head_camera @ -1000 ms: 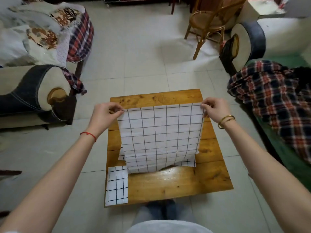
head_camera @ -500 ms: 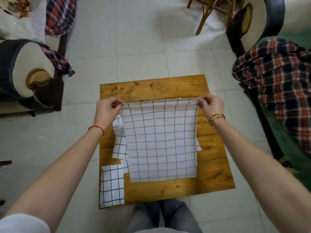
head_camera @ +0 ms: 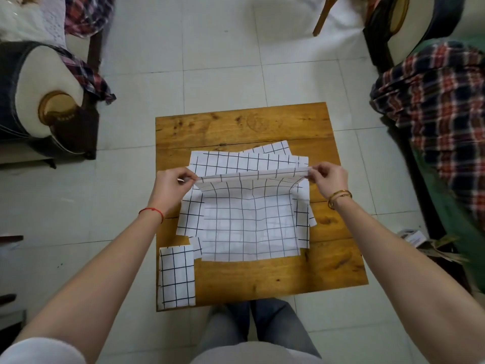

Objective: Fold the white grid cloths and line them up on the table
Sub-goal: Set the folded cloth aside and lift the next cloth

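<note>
Top cloth (head_camera: pixel 249 227) edge drawn nearer | hands: left (head_camera: pixel 172 186), right (head_camera: pixel 329 181) pinch its corners | folded cloth (head_camera: pixel 177 277): 1

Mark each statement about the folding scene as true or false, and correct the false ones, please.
1. Both hands pinch the far edge of the top grid cloth. True: left hand and right hand hold one corner each.
2. A folded cloth lies at the table's near left corner. True.
3. The table is glass. False: it is wooden.
4. The held cloth lies alone on the table. False: more grid cloths lie spread under it.
5. The left wrist wears a gold bangle. False: it wears a red string; the bangle is on the right wrist.
</note>
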`<state>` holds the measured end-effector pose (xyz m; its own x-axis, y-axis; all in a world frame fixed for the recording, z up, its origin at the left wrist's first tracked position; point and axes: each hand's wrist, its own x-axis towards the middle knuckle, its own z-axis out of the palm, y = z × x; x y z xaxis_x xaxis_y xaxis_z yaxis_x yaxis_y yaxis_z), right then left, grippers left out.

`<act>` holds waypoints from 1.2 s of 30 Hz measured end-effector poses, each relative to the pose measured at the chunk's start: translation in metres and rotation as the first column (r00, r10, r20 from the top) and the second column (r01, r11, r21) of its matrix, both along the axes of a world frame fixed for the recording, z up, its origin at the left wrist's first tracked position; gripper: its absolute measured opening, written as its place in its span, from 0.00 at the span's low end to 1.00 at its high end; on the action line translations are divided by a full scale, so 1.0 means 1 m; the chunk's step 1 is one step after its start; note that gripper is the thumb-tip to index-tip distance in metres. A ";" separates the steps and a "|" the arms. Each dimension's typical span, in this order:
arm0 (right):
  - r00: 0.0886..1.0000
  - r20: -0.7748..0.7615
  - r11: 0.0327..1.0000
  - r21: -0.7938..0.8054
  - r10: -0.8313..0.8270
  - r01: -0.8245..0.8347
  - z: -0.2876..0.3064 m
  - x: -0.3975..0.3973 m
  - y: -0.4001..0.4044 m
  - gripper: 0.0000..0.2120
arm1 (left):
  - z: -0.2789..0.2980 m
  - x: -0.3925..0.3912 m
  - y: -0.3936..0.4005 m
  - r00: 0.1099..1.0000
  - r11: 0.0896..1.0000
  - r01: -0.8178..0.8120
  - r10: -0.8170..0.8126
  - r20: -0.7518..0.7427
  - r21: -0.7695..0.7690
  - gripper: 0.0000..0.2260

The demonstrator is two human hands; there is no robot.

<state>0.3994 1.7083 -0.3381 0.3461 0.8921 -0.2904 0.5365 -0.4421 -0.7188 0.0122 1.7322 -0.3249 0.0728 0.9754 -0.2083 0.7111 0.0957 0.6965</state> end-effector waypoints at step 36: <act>0.978 0.168 0.913 -0.406 0.120 -0.042 -0.095 -0.015 -0.135 0.11 | -0.118 0.018 -0.120 0.979 0.936 -0.113 0.047 -0.198 -0.334 0.08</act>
<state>0.3846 1.5728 -0.4329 0.3599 0.7424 -0.5651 0.6890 -0.6199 -0.3755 0.0306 1.6120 -0.4430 -0.0744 0.8432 -0.5324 0.8035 0.3669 0.4688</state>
